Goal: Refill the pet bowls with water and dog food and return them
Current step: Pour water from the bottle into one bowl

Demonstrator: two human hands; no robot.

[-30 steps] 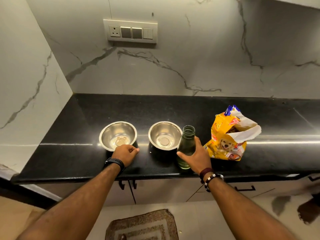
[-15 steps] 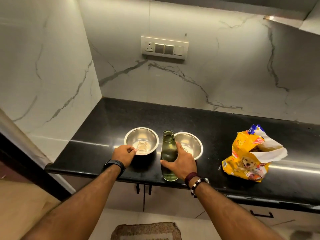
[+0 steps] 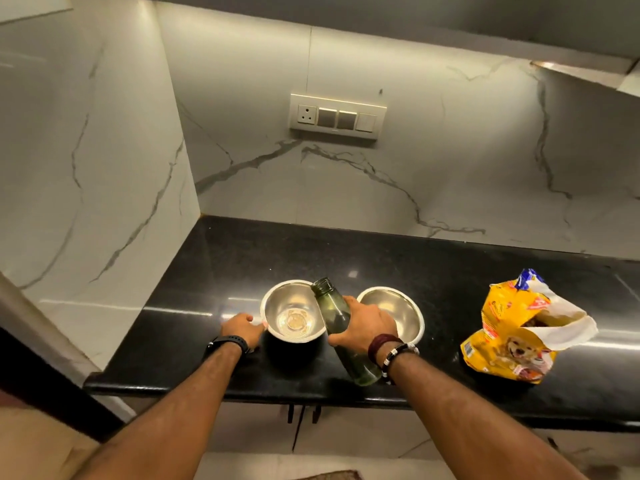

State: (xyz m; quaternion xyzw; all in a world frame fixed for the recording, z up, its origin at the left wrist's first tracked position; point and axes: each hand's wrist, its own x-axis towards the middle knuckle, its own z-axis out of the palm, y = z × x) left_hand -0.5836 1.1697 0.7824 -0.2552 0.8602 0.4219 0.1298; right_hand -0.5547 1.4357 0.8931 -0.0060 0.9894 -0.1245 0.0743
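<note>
Two steel bowls stand side by side on the black counter point(image 3: 433, 271). The left bowl point(image 3: 292, 311) has a shiny bottom with a little reflection. My left hand point(image 3: 242, 329) touches its left rim. The right bowl point(image 3: 398, 313) is partly hidden behind my right hand point(image 3: 363, 325). That hand grips a green glass bottle point(image 3: 332, 310) with no cap, tilted so its mouth leans over the left bowl's right rim. A yellow dog food bag point(image 3: 516, 330) with a torn-open top lies to the right.
Marble walls close off the counter at the back and left. A switch panel point(image 3: 337, 116) sits on the back wall. Cabinet doors with dark handles point(image 3: 301, 414) hang under the counter edge. A mat edge shows on the floor.
My right hand lifted the bottle and tipped it left toward the left bowl. My left hand slid to that bowl's left rim. The view shifted, so everything sits further right.
</note>
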